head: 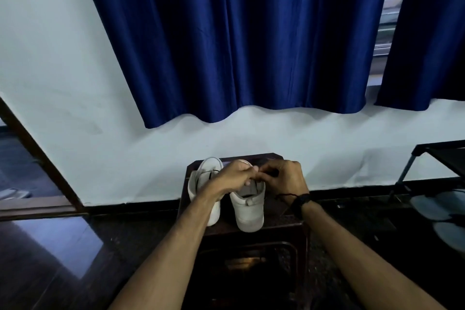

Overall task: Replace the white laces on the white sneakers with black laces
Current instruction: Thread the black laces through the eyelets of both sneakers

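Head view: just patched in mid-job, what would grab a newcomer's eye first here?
The big blue curtain fills the upper frame against the pale wall. Below it, at centre, two white sneakers stand heels toward the camera on a dark stool. The left hand and right hand meet over the right-side sneaker, pinching a black lace.
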Demonstrator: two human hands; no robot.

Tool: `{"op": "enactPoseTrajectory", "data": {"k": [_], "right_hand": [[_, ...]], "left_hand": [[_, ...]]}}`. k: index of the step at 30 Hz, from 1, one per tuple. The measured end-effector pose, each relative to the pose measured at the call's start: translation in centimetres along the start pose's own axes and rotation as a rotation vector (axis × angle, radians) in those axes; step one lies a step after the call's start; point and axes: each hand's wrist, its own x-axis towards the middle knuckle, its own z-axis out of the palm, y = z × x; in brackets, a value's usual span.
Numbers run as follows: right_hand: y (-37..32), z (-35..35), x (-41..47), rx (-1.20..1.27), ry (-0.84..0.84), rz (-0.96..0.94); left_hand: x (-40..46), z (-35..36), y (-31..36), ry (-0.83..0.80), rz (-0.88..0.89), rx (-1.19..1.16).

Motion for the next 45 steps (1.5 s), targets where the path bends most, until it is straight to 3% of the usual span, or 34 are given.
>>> {"op": "enactPoseTrajectory", "data": {"k": [2,5,8,11,13,16,19,25,33,45], "right_hand": [[0.8,0.9,-0.1,0.02,-0.004,0.064],[2.2,2.6,0.0,0.004,0.049,0.234],[3.1,4.3,0.4,-0.082,-0.075,0.363],[3.9,5.1,0.9,0.005,-0.073,0.491],[4.5,4.9,0.9,0.242,-0.048,0.63],[4.5,4.5,0.5,0.793,-0.106,0.798],[4.6,4.4,0.3,1.008,-0.196,0.791],[6.1,5.2,-0.2,1.132,-0.215,0.801],[5.7,5.6,0.0,1.082,-0.159,0.778],[5.3,6.5,0.1,0.966,-0.047,0.733]], "left_hand": [[0.6,-0.5,-0.6,0.101,-0.003,0.05],[1.8,-0.7,-1.8,0.454,-0.007,0.207],[2.8,0.6,-2.2,0.493,0.035,0.269],[3.3,2.0,-1.6,0.53,0.011,0.505],[3.4,2.5,-2.0,0.581,0.034,0.65],[3.2,3.4,-3.5,0.667,0.105,0.744],[3.5,3.5,-4.7,0.765,0.134,0.735],[4.1,3.7,-5.4,0.759,0.19,0.808],[4.6,3.8,-5.4,0.741,0.27,0.858],[4.6,3.8,-5.1,0.734,0.242,0.839]]}}
